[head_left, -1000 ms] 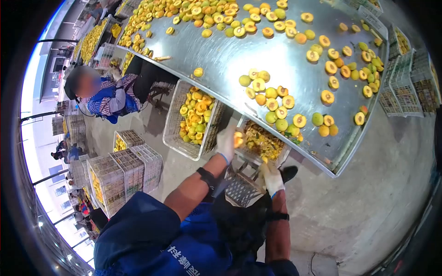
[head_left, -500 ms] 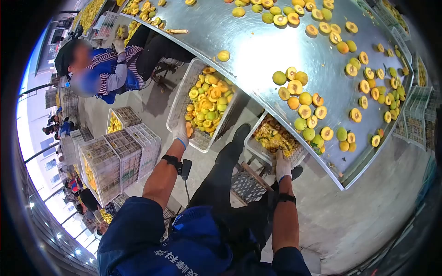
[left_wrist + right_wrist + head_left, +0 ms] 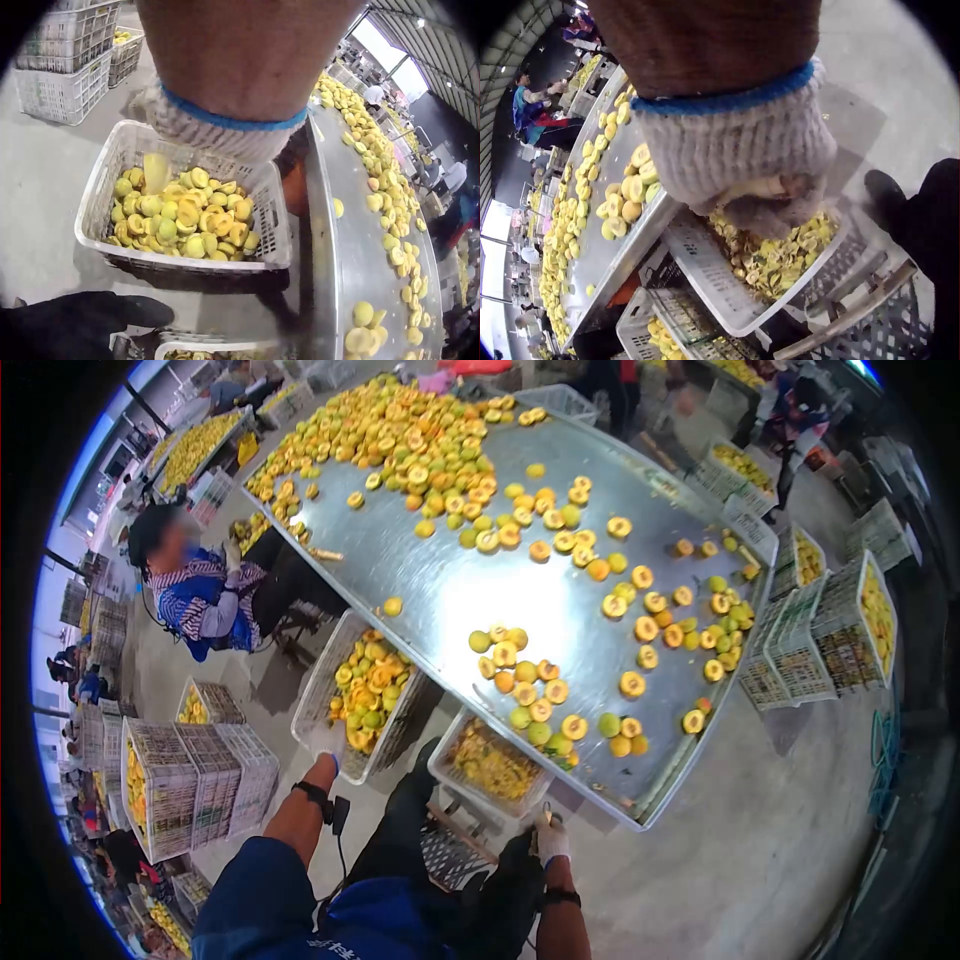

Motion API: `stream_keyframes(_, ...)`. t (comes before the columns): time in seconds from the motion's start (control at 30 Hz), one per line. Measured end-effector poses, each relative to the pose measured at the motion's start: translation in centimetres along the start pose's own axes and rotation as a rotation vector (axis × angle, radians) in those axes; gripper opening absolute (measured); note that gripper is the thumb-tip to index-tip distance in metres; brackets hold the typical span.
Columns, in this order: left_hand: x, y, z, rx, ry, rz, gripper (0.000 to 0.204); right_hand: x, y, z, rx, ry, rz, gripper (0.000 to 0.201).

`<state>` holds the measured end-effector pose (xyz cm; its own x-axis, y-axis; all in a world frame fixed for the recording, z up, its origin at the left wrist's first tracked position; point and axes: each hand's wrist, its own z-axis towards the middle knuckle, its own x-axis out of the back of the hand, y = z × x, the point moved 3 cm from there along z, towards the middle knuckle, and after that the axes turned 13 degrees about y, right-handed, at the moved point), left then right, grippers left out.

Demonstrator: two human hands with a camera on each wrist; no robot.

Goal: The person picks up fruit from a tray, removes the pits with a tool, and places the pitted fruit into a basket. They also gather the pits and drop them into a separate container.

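Note:
My left hand (image 3: 328, 742), in a white knit glove, is over the near end of a white crate (image 3: 318, 678) of yellow-green fruit halves (image 3: 366, 690), stone fruit such as apricots or plums. A pale, blurred fruit half (image 3: 156, 174) shows just beyond the glove in the left wrist view; the fingers are hidden there behind the cuff. My gloved right hand (image 3: 552, 840) is near my knee, its fingers curled round a small slim tool (image 3: 547, 812) whose kind is unclear. Beside it stands a white bin (image 3: 440, 755) of yellow-brown scraps (image 3: 497, 767).
A metal table (image 3: 400, 595) with many fruit halves (image 3: 400, 435) slants across the front, its edge above the bins. Stacked crates (image 3: 195, 780) stand at left, more crates (image 3: 820, 640) at right. Another person (image 3: 195, 580) sits at the table's left side.
My left hand has moved left from beside the scrap bin to the fruit crate with a fruit half. My right hand has drawn back from the scrap bin toward my knee. The head view has shifted.

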<state>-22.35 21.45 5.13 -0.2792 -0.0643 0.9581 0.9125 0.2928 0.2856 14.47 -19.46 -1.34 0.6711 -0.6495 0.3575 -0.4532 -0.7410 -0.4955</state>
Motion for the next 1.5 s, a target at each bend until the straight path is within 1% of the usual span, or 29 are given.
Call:
stream_keyframes(0.07,2.5,4.3,-4.4,-0.067,0.031,-0.093,0.042,3.3,-0.4,0.7,0.060,0.031,0.116,0.030)
stream_keyframes(0.13,3.4,7.0,-8.5,-0.128,0.054,-0.169,0.037,7.0,0.4,0.4,-0.132,0.044,0.212,0.029)
stream_keyframes(0.2,2.0,8.5,-11.9,-0.172,-0.114,-0.309,0.031,10.9,5.0,2.7,-0.065,0.087,0.173,0.033)
stream_keyframes(0.27,4.7,14.8,-18.6,-0.045,-0.389,-0.463,0.025,14.9,8.7,3.2,-0.137,0.207,0.455,0.038)
stream_keyframes(0.3,1.4,14.3,-19.3,-0.153,-0.457,-0.561,0.022,17.3,9.6,1.7,-0.187,0.240,0.585,0.040)
stream_keyframes(0.33,5.1,18.9,-22.6,-0.322,-0.522,-0.426,0.021,19.4,12.6,2.0,-0.254,0.279,0.701,0.035)
stream_keyframes(0.37,4.2,20.3,-24.3,-0.325,-0.599,-0.469,0.022,21.2,16.5,2.1,-0.323,0.318,0.817,0.030)
stream_keyframes(0.43,4.1,23.1,-27.6,-0.342,-0.704,-0.518,0.025,24.7,21.1,-1.5,-0.280,0.515,0.935,0.030)
stream_keyframes(0.5,5.8,26.1,-30.1,-0.431,-0.790,-0.512,0.029,26.4,29.9,-2.2,-0.369,0.625,1.025,0.046)
stream_keyframes(0.53,5.9,26.5,-30.5,-0.437,-0.795,-0.515,0.029,27.0,33.9,-3.5,-0.457,0.706,1.052,0.049)
stream_keyframes(0.57,5.9,27.0,-30.9,-0.495,-0.835,-0.460,0.032,27.3,35.0,-4.8,-0.543,0.786,1.076,0.051)
stream_keyframes(0.6,5.9,27.1,-31.0,-0.548,-0.872,-0.406,0.035,27.0,35.1,-4.7,-0.535,0.790,1.076,0.051)
stream_keyframes(0.63,4.9,26.5,-30.6,-0.591,-0.826,-0.448,0.035,26.0,35.2,-4.6,-0.543,0.790,1.032,0.051)
stream_keyframes(0.73,2.8,23.7,-27.9,-0.538,-0.820,-0.438,0.035,22.0,35.2,-6.9,-0.599,0.787,0.851,0.052)
stream_keyframes(0.77,1.0,22.0,-26.4,-0.596,-0.737,-0.440,0.034,21.2,35.2,-8.5,-0.630,0.784,0.774,0.052)
stream_keyframes(0.8,3.2,22.0,-26.0,-0.529,-0.718,-0.320,0.037,20.8,32.5,-8.9,-0.519,0.734,0.664,0.051)
stream_keyframes(0.83,1.5,20.2,-24.5,-0.564,-0.636,-0.291,0.037,20.1,26.6,-9.8,-0.410,0.678,0.558,0.051)
stream_keyframes(0.87,-0.4,18.9,-23.1,-0.607,-0.551,-0.270,0.038,19.0,24.7,-8.7,-0.364,0.654,0.602,0.042)
stream_keyframes(0.9,-0.8,18.4,-22.2,-0.588,-0.556,-0.266,0.038,18.4,24.2,-5.9,-0.303,0.581,0.654,0.019)
stream_keyframes(0.97,-1.4,17.9,-20.9,-0.632,-0.507,-0.253,0.036,16.7,15.6,-5.7,-0.110,0.543,0.535,0.024)
stream_keyframes(1.03,-2.1,17.8,-20.0,-0.630,-0.502,-0.243,0.036,15.4,11.8,-1.9,0.028,0.480,0.487,0.017)
stream_keyframes(1.1,-3.4,18.7,-19.6,-0.692,-0.507,-0.229,0.035,13.6,6.6,0.3,0.116,0.379,0.504,0.021)
stream_keyframes(1.17,-4.5,20.1,-19.6,-0.696,-0.507,-0.264,0.035,11.3,0.0,0.2,0.211,0.370,0.497,0.022)
stream_keyframes(1.2,-5.0,21.1,-19.8,-0.706,-0.510,-0.308,0.036,10.0,-1.1,1.9,0.207,0.366,0.496,0.022)
stream_keyframes(1.27,-5.7,23.7,-20.0,-0.712,-0.526,-0.297,0.037,7.9,-3.1,5.9,0.484,0.458,0.324,0.022)
stream_keyframes(1.33,-7.5,25.8,-20.4,-0.716,-0.533,-0.288,0.038,6.1,-7.1,5.6,0.407,0.431,0.356,0.023)
stream_keyframes(1.4,-9.3,28.2,-20.5,-0.781,-0.472,-0.302,0.038,4.1,-8.4,7.1,0.341,0.406,0.400,0.025)
stream_keyframes(1.47,-11.0,30.4,-20.5,-0.791,-0.451,-0.290,0.039,3.1,-10.1,8.8,0.722,0.651,0.259,0.025)
stream_keyframes(1.5,-11.9,31.4,-20.6,-0.796,-0.445,-0.276,0.040,2.8,-10.4,9.6,0.697,0.651,0.202,0.026)
